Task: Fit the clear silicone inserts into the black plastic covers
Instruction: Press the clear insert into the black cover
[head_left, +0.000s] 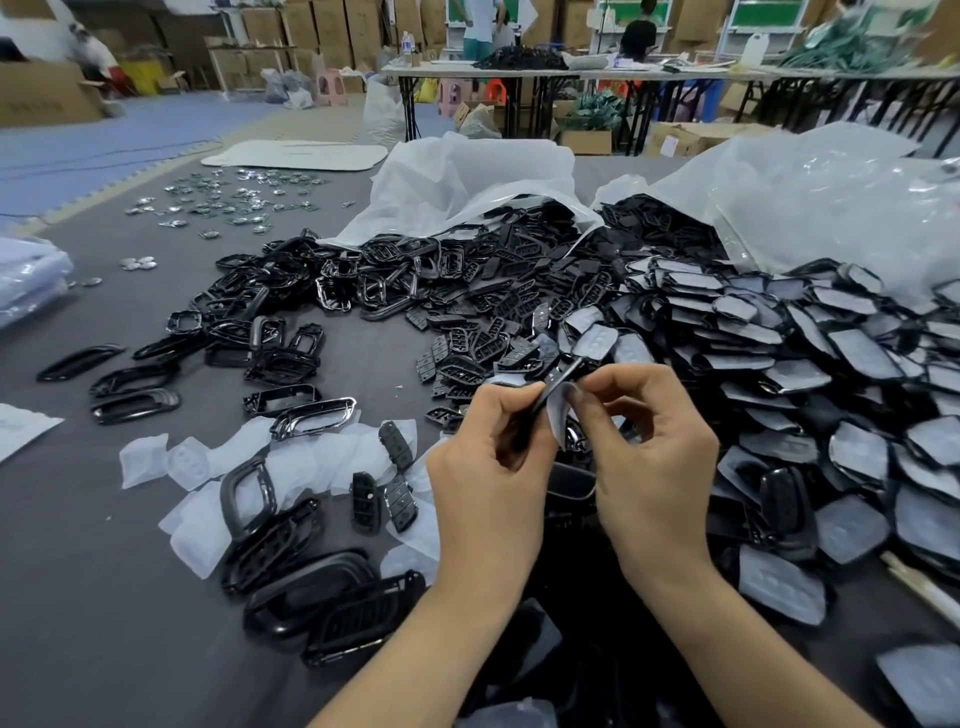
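Observation:
My left hand (491, 457) grips a black plastic cover (558, 382), held edge-on above the table. My right hand (649, 447) pinches a clear silicone insert (561, 415) against that cover with thumb and fingers. Part of the cover is hidden behind my left fingers. Loose clear inserts (291, 467) lie on the grey table to the left. A big heap of covers with inserts in them (831, 374) spreads to the right.
Piles of black frames and button covers (415, 291) spill from open plastic bags (467, 176) in the middle. Small shiny emblems (234, 202) lie scattered at the far left. Several black frames (311, 597) sit near my left forearm. People and tables stand behind.

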